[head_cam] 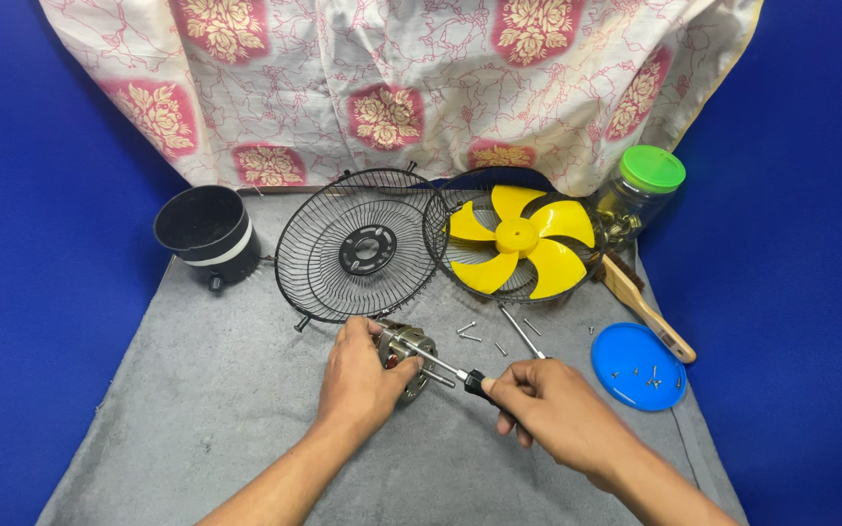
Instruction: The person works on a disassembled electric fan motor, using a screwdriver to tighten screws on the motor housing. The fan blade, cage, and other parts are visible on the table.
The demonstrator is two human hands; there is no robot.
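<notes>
While your left hand [358, 375] clamps fan motor [407, 358] mid-mat, right hand [553, 407] grips screwdriver [450, 370], tip at motor. Grilles [358, 248], yellow blade [518, 239] already off (parked at mat's far edge); loose screws [470, 333] out; motor still being worked.

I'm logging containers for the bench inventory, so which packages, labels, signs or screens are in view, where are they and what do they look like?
Clear plastic jar: back right beside the yellow fan blade, round, green screw lid, small metal parts inside.
Blue lid: right on the grey mat, round, holding screws.
Black pot: back left, round, white band.
No labels, signs or screens show.
</notes>
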